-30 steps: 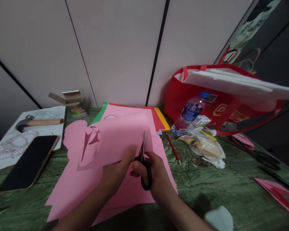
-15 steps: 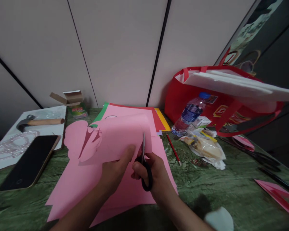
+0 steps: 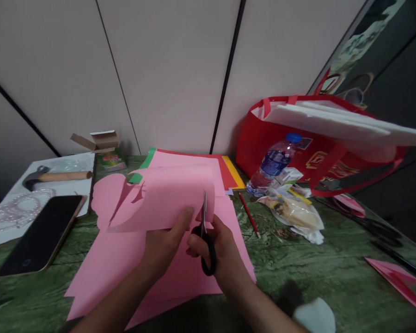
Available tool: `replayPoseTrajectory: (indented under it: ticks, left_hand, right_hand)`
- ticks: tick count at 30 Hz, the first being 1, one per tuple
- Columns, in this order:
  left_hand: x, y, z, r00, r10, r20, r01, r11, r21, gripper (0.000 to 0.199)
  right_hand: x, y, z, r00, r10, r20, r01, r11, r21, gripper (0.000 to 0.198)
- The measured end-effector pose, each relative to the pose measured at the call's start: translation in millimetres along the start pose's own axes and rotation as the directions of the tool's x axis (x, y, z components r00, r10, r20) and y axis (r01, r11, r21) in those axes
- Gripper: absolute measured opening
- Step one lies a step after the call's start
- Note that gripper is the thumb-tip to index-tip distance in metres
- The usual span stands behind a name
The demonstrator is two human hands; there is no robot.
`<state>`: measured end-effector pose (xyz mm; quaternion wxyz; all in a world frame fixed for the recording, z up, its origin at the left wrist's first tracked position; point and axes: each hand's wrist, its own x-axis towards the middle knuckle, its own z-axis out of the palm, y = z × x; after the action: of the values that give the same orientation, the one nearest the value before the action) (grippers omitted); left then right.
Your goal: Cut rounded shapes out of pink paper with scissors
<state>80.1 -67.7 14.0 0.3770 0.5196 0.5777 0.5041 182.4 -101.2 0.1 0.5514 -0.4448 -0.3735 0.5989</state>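
My left hand (image 3: 166,243) grips the lower edge of a curled sheet of pink paper (image 3: 173,194), its thumb on top. Fingers of that hand are hidden behind the sheet. The paper's left end has wavy cut edges and a cut-out gap. My right hand (image 3: 217,249) is closed around the black handles of a pair of scissors (image 3: 211,256). The blades point away from me and lie at the right part of the curled sheet. Beneath both hands lie more flat pink sheets (image 3: 125,268).
A phone (image 3: 41,233), a hammer (image 3: 65,175), a beaded string (image 3: 19,208) and an open small box (image 3: 111,157) lie left. On the right are a red pencil (image 3: 249,215), a water bottle (image 3: 273,162), a plastic packet (image 3: 294,210) and a red bag (image 3: 319,152). A wall stands behind.
Both hands and the scissors have shifted slightly left. The curled paper's right end has narrowed a little, and its left end has curled differently.
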Motion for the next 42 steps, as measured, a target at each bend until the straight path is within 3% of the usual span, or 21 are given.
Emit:
replayPoseTrajectory:
  ticks: [7,12,18,28,35,42]
  left_hand:
    - [-2,0,-1,0.996,-0.034,0.085,0.035,0.999,-0.009,0.031]
    - [-1,1,-1,0.993,-0.035,0.110,0.035,0.999,0.006,0.033]
    - [1,1,-2,0.991,0.004,0.132,0.000,1.000,-0.027,0.026]
    - [-1,5,0,0.997,-0.019,0.071,0.022,0.999,-0.035,0.024]
    - [3,1,-4,0.986,0.027,0.167,-0.020,0.999,-0.043,0.017]
    - [-1,12,-1,0.992,0.007,0.129,0.000,0.999,-0.053,0.015]
  right_hand:
    - [4,-3,-5,0.997,-0.071,0.018,0.069,0.990,0.124,0.055]
    - [5,-2,-6,0.998,-0.058,0.020,0.056,0.990,0.127,0.052]
    - [4,-3,-6,0.998,-0.060,0.033,0.058,0.997,0.060,0.046]
    - [3,-5,-3,0.999,-0.039,-0.004,0.039,0.999,0.038,0.051]
    - [3,-7,-3,0.998,-0.027,-0.050,0.025,0.999,-0.041,0.051]
    - [1,-9,-3,0.998,-0.012,-0.069,0.007,0.996,-0.084,0.048]
